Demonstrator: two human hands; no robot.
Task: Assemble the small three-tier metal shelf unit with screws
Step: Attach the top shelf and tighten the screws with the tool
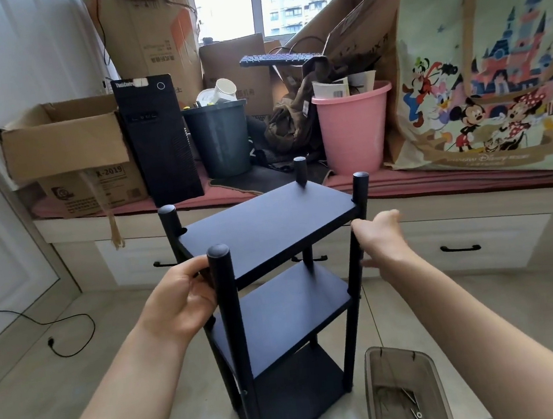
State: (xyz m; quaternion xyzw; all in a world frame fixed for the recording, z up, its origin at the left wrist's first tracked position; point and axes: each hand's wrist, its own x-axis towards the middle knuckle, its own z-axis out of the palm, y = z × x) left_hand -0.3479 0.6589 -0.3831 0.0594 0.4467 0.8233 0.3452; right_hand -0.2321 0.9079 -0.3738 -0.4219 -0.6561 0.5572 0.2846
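Shelf unit (264, 231) base cropped; right hand (384, 242) fingers hidden.

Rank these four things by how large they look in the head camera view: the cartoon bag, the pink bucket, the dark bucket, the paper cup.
1. Cartoon bag, clearly the largest.
2. Pink bucket.
3. Dark bucket, only slightly smaller than the pink one; they look too alike to rank firmly.
4. Paper cup, smallest.

Both forearms are bare to the frame's edge, no sleeves showing; the left hand (178, 299) and right hand (383, 240) wear nothing.
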